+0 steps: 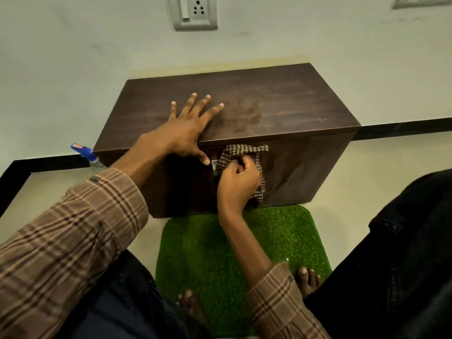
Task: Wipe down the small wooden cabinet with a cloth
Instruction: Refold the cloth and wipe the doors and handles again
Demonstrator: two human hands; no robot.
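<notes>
I'm looking down on the small wooden cabinet point(281, 104), dark brown, set on the floor against the far wall. My left hand point(188, 128) lies flat on its top near the front edge, fingers spread wide, thumb hooked over the edge, holding nothing. My right hand point(238, 181) is down on the front face, grip closed around a bunched brown-and-white checked cloth point(241, 152), pressing it against the door just beside a small metal handle point(214, 165). Part of the cloth hangs loose to the right of my knuckles. Smudges show on the cabinet top, right of my left hand. On the left, behind my plaid sleeve point(80, 228), a spray bottle point(89, 156) with a blue nozzle stands beside the cabinet; its red label is too small to read. A green grass mat point(205, 253) lies near me, my bare toes on it. A wall socket point(195, 12) sits above; no writing visible.
</notes>
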